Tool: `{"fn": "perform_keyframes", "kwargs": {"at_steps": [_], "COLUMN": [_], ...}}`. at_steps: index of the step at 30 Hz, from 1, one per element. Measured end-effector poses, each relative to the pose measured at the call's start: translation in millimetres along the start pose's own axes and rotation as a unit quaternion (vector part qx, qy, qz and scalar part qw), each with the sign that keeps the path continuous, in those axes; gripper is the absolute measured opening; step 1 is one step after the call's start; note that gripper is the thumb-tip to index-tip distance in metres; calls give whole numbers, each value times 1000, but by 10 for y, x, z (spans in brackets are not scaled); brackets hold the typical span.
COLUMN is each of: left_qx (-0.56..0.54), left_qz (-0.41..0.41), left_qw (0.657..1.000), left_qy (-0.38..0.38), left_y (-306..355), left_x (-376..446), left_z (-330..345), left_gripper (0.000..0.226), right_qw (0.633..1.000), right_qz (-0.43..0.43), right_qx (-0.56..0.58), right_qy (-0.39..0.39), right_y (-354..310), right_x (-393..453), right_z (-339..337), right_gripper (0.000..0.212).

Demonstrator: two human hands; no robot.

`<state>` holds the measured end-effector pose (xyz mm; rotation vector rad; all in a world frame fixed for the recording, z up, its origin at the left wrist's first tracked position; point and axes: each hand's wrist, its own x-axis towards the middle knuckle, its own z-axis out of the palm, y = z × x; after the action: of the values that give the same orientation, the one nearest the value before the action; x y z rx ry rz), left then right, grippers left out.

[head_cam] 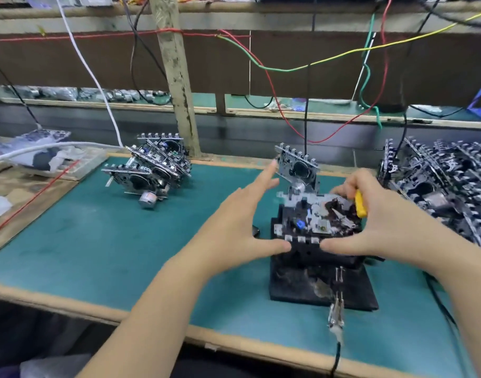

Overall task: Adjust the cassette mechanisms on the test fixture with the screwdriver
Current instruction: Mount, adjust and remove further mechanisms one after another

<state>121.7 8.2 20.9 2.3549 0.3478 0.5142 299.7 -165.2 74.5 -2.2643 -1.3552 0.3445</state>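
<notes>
Head: test fixture (302,285) holds cassette mechanism (320,214).

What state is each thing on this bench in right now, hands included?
Left hand: open, fingers spread, thumb at the fixture's front edge.
Right hand: gripping the yellow screwdriver, thumb at the fixture's front edge.
Mechanism on the fixture: lying flat on the black test fixture.
Second mechanism: propped tilted behind it.
Left pile of mechanisms: heaped, untouched.
Right pile of mechanisms: heaped, untouched.

Green-topped workbench (97,241), wooden post (176,77) behind, brown back panel (56,64), hanging coloured wires (329,58)
</notes>
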Motion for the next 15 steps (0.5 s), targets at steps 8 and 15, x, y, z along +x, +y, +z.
{"fn": "perform_keyframes", "kwargs": {"at_steps": [8,15], "left_qx": [28,36], "left_qz": [-67,-104], "left_qw": [992,988], "left_qy": [-99,-110], "left_y": [-11,44], "left_x": [233,353], "left_z": [6,44], "left_gripper": [116,108], "right_qw": [998,997], "right_qz": [-8,0], "right_qx": [20,8], "right_qy": [-52,-82], "right_y": [249,342], "right_x": [78,85], "right_z": [39,-55], "right_gripper": [70,75]}}
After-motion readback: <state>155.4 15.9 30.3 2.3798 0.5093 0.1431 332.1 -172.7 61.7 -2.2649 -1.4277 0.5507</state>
